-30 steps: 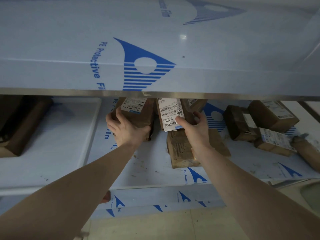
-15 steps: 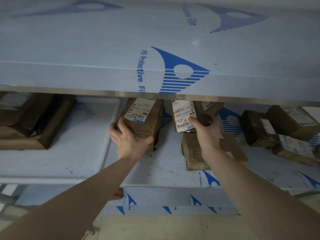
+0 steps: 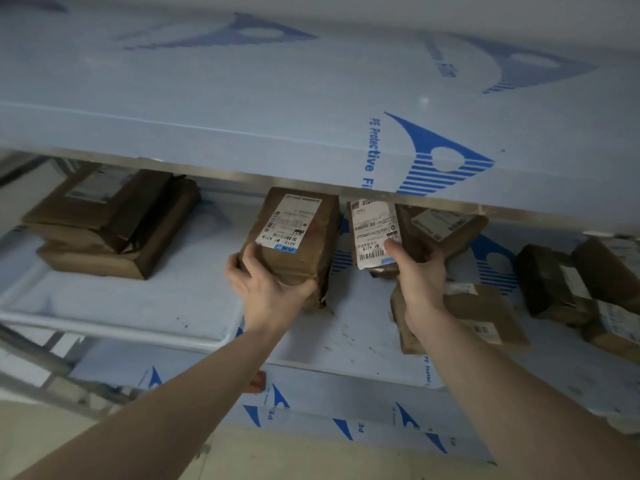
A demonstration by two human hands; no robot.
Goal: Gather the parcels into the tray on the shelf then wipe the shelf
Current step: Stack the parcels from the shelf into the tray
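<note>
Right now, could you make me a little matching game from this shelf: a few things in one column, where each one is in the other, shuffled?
Things:
1. parcel with the big white label
2. parcel with the tall white label
3. stacked brown parcels
4. flat brown parcel

Places:
A. lying in the tray
B. in the grip of the left hand
C. on the shelf under the right forearm
D. in the grip of the right hand

Pairs: 1-B, 2-D, 3-A, 4-C
</note>
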